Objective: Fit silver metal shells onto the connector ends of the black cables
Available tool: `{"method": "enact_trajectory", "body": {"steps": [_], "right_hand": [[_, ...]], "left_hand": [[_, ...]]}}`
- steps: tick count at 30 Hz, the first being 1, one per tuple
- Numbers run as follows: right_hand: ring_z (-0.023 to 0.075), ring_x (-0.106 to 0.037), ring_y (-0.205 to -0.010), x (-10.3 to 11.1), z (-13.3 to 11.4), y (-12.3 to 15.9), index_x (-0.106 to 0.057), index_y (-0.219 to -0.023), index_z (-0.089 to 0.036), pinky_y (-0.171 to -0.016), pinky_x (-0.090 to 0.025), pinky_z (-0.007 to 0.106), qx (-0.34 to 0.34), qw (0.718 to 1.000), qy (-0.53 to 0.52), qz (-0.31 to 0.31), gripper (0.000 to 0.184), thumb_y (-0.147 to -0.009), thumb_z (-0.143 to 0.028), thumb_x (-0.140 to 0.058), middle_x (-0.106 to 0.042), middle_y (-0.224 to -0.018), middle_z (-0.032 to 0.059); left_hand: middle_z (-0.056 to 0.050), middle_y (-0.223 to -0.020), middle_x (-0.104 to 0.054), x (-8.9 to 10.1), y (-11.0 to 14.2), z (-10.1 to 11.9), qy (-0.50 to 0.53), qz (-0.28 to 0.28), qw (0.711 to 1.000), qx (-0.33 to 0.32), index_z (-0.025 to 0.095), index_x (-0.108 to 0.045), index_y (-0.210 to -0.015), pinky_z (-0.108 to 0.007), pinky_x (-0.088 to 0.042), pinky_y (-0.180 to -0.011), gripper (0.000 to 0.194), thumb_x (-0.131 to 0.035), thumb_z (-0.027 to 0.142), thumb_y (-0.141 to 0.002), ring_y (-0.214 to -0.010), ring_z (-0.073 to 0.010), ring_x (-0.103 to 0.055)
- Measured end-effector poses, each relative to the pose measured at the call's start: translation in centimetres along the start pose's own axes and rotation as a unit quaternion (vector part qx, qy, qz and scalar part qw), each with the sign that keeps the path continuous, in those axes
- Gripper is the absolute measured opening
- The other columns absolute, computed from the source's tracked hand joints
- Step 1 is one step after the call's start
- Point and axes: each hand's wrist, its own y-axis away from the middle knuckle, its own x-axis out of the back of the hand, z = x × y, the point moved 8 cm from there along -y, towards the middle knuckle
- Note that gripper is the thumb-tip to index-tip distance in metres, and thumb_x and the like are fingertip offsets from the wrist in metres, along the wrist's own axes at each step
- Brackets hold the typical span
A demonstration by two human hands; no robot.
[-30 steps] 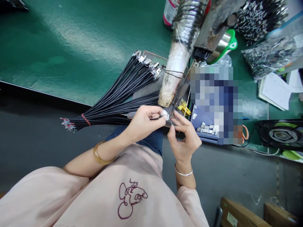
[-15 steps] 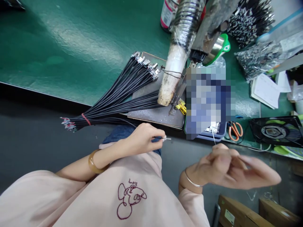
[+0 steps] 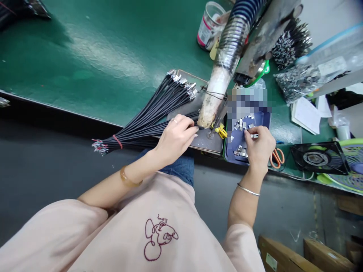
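1. Far upper left in my view, a dark bag (image 3: 25,13) lies on the green table (image 3: 99,75).
2. Left of centre I see the black cables (image 3: 147,110), fanned out to the upper right; a red band (image 3: 118,141) ties them near their lower-left ends.
3. At the centre, my left hand (image 3: 176,139) is over the cables, its fingers curled with the tips near one another. I cannot tell whether they grip anything.
4. Just right of centre, a white pipe (image 3: 213,92) slants down over a grey plate (image 3: 211,143), with a yellow clip (image 3: 221,130) beside its tip.
5. Right of that sits a blue tray (image 3: 236,141), partly blurred out, with small metal plugs (image 3: 241,152) in it.
6. My right hand (image 3: 260,145) reaches over the tray, thumb and forefinger close together among the plugs; I cannot tell whether one is pinched.
7. Near the right edge, orange scissors (image 3: 277,158) lie left of a black fan (image 3: 317,158).
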Motion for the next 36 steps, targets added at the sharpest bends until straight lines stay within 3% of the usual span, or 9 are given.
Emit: {"method": "enact_trajectory", "body": {"steps": [3,7,10,13,16,20,22,24,36], "right_hand": [[0.0174,-0.051,-0.072,-0.4,-0.6,-0.2,-0.048,-0.073,-0.022,-0.071,-0.039,0.033,0.008,0.998,0.053,-0.016,0.012,-0.083,-0.018,-0.054,-0.057,-0.079,0.0021],[0.0184,-0.052,-0.072,-0.1,-0.7,0.7,-0.046,-0.073,-0.022,-0.069,-0.040,0.032,0.025,0.997,0.073,0.000,0.012,-0.082,-0.016,-0.052,-0.055,-0.075,0.0018],[0.0175,-0.057,-0.074,1.7,-0.7,2.1,-0.048,-0.074,-0.022,-0.067,-0.045,0.031,0.018,0.997,-0.022,0.066,0.013,-0.083,-0.020,-0.056,-0.058,-0.077,0.0017],[0.0175,-0.064,-0.081,4.1,-1.5,4.2,-0.052,-0.074,-0.021,-0.059,-0.048,0.027,-0.018,0.980,-0.136,0.142,0.015,-0.084,-0.025,-0.063,-0.065,-0.090,0.0043],[0.0125,-0.066,-0.066,4.6,-3.5,6.2,-0.053,-0.075,-0.020,-0.056,-0.053,0.026,-0.059,0.947,-0.287,0.135,0.017,-0.084,-0.024,-0.067,-0.066,-0.087,0.0013],[0.0143,-0.072,-0.075,2.7,-7.9,8.1,-0.055,-0.075,-0.020,-0.065,-0.061,0.029,-0.036,0.904,-0.423,0.060,0.016,-0.084,-0.020,-0.068,-0.066,-0.089,0.0002],[0.0157,-0.071,-0.081,2.5,-9.2,8.7,-0.060,-0.079,-0.021,-0.071,-0.062,0.033,-0.005,0.913,-0.396,0.098,0.011,-0.082,-0.016,-0.070,-0.067,-0.089,0.0005],[0.0169,-0.071,-0.086,2.5,-10.2,9.1,-0.065,-0.085,-0.024,-0.076,-0.063,0.036,0.032,0.924,-0.356,0.140,0.011,-0.082,-0.014,-0.070,-0.070,-0.091,0.0011],[0.0172,-0.072,-0.090,1.5,-10.5,9.8,-0.068,-0.093,-0.025,-0.080,-0.062,0.036,0.053,0.894,-0.427,0.125,0.017,-0.084,-0.011,-0.066,-0.075,-0.098,0.0020]], "left_hand": [[-0.012,-0.085,-0.065,-1.4,-1.2,-0.8,-0.095,-0.043,0.994,-0.008,0.012,-0.068,-0.076,-0.039,-0.045,-0.074,0.025,-0.051,0.015,-0.094,-0.084,-0.0253,-0.055],[-0.011,-0.085,-0.065,-1.0,-0.6,0.2,-0.052,-0.018,0.998,-0.025,0.013,-0.067,-0.079,-0.036,-0.046,-0.074,0.023,-0.049,0.014,-0.094,-0.082,-0.0238,-0.054],[-0.007,-0.077,-0.065,0.0,0.5,1.9,0.010,-0.009,0.999,-0.046,0.013,-0.065,-0.082,-0.034,-0.046,-0.074,0.018,-0.051,0.016,-0.093,-0.077,-0.0212,-0.056],[-0.003,-0.071,-0.065,-0.3,1.4,4.0,0.099,-0.077,0.989,-0.077,0.014,-0.065,-0.086,-0.028,-0.043,-0.064,0.015,-0.052,0.018,-0.093,-0.065,-0.0156,-0.056],[0.003,-0.058,-0.058,-0.6,1.4,3.5,0.220,-0.098,0.970,0.019,0.015,-0.066,-0.091,-0.023,-0.037,-0.055,0.013,-0.053,0.015,-0.091,-0.051,-0.0096,-0.049],[0.005,-0.052,-0.054,-2.2,1.6,0.7,0.424,-0.115,0.862,0.254,0.015,-0.060,-0.083,-0.020,-0.035,-0.049,0.008,-0.054,0.017,-0.087,-0.046,-0.0068,-0.047],[0.004,-0.055,-0.059,-2.9,1.7,0.4,0.506,-0.132,0.795,0.308,0.015,-0.057,-0.081,-0.019,-0.037,-0.048,0.006,-0.054,0.018,-0.085,-0.046,-0.0064,-0.049],[0.003,-0.054,-0.060,-2.9,1.5,0.4,0.542,-0.138,0.763,0.325,0.015,-0.056,-0.078,-0.018,-0.037,-0.047,0.006,-0.056,0.018,-0.083,-0.044,-0.0054,-0.047],[0.002,-0.057,-0.059,-3.5,1.5,0.2,0.520,-0.130,0.782,0.319,0.012,-0.064,-0.079,-0.018,-0.041,-0.054,0.013,-0.063,0.024,-0.084,-0.052,-0.0069,-0.052]]}}
